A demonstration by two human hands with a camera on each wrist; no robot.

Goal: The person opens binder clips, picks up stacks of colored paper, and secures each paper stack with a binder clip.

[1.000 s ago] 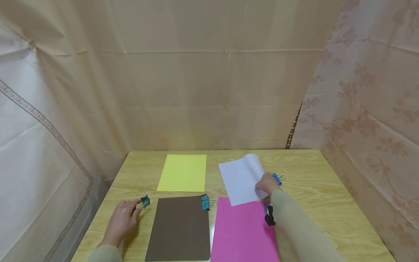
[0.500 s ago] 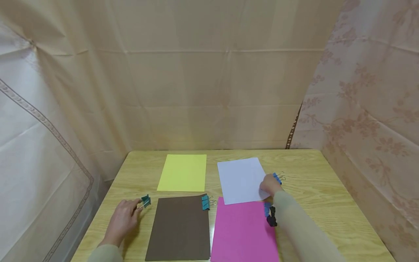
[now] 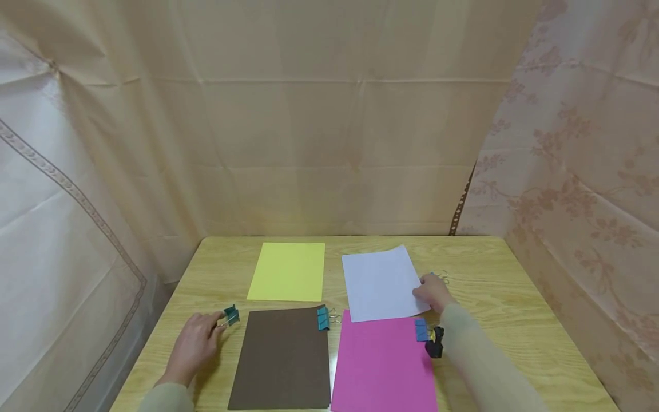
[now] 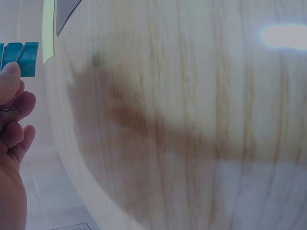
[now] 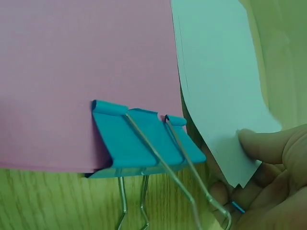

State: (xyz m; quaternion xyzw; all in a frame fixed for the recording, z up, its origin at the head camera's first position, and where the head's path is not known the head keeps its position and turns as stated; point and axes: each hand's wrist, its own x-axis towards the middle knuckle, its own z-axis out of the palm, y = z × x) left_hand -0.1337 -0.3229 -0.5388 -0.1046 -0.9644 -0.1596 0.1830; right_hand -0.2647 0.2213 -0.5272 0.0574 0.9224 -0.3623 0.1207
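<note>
Right fingers [image 5: 261,146] pinch a corner of the white sheets [image 3: 381,286], far side of the tabletop [image 3: 515,320], just beyond the magenta stack [image 3: 383,366]; left fingers [image 4: 9,81] grip a teal binder clip [image 3: 231,315], left of the brown stack [image 3: 283,360]. Corners look staggered: I'd square edges, pinch lightly, avoid creasing.

Teal clip [image 4: 28,67] — and left hand [image 4: 12,139] — are cropped (left wrist view).

A beige cloth [image 3: 309,126] hangs behind the wooden table [image 3: 494,286]; a floral cloth [image 3: 592,171] hangs right.
</note>
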